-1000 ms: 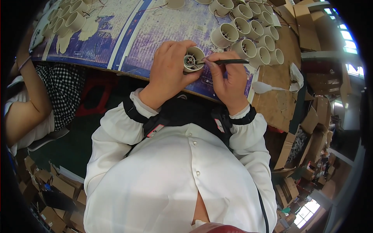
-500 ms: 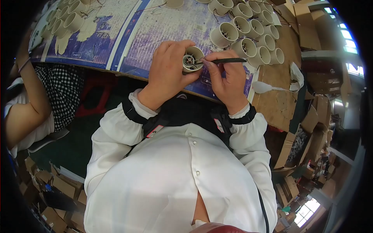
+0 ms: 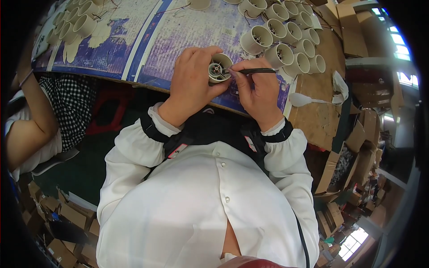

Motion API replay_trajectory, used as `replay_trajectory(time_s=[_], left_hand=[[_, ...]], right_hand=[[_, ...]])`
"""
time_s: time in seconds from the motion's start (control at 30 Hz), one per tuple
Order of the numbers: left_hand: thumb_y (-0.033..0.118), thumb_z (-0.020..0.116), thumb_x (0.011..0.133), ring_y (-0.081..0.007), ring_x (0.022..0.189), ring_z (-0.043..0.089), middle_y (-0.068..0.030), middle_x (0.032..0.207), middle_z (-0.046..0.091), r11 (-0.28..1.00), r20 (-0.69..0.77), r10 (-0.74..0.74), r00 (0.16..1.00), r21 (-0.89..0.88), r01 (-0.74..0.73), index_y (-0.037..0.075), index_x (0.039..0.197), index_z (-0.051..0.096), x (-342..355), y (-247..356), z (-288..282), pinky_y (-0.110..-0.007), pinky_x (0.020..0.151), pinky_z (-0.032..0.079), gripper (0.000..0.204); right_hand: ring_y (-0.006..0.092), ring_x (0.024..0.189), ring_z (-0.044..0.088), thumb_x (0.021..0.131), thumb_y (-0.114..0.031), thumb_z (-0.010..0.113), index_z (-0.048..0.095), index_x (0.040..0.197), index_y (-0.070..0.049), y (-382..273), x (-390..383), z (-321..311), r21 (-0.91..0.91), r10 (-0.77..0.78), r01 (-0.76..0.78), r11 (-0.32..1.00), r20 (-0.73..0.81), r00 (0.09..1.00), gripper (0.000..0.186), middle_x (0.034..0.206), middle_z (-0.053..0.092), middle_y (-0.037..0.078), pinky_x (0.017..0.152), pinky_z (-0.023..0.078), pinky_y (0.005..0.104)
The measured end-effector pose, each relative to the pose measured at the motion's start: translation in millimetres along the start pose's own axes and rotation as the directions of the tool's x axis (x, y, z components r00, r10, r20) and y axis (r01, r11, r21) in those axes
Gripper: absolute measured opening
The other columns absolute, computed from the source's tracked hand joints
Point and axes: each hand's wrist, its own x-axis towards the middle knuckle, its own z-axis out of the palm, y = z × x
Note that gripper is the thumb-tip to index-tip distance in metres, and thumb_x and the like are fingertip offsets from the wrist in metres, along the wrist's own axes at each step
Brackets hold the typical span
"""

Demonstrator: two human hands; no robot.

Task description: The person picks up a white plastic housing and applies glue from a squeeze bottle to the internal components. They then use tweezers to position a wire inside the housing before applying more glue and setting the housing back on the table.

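My left hand (image 3: 191,85) is wrapped round a white cup-shaped housing (image 3: 227,58) at the table's near edge, its open mouth tilted toward me. Inside the housing sits a round part (image 3: 216,69) with a dark and reddish centre; its details are too small to make out. Between the thumb and fingers of my right hand (image 3: 260,91) are slim black tweezers (image 3: 259,70). Their thin end reaches over the rim into the housing, beside the round part. My left fingers hide the housing's left side.
Several similar white cups (image 3: 281,54) with dark wires and parts inside stand close together at the far right. A white spoon-shaped piece (image 3: 300,99) lies on brown cardboard. More cups (image 3: 85,26) stand far left. Beside me on the left sits another person (image 3: 33,116).
My right hand and the tweezers have shifted slightly left. The housing has moved a touch left too, still in my left hand.
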Motion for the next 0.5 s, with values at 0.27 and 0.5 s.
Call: replay_trajectory(time_s=[0.27,0.5], left_hand=[[0.015,0.085,0.066,-0.032,0.103,0.056,-0.01,0.105,0.064,1.0,0.005,-0.004,1.0,-0.012,0.004,0.008,0.121,0.056,0.7,0.7,-0.5,-0.043,0.089,0.044,0.063],[0.015,0.085,0.066,-0.0319,0.103,0.056,-0.0099,0.104,0.064,1.0,0.002,-0.006,1.0,-0.016,0.006,0.007,0.12,0.057,1.1,1.1,0.3,-0.043,0.089,0.044,0.062]], right_hand=[[0.0151,0.069,0.054,0.09,-0.005,0.071,0.068,0.097,-0.004,-2.6,-1.9,-2.2,0.024,0.112,-0.112,0.993,-0.019,0.993,0.007,0.088,0.062,0.006,0.057,0.042,0.026],[0.0161,0.07,0.053,0.09,-0.005,0.07,0.069,0.095,-0.004,-0.9,-0.7,-1.2,0.022,0.082,-0.081,0.996,-0.015,0.997,0.006,0.088,0.062,0.006,0.057,0.042,0.0261]])
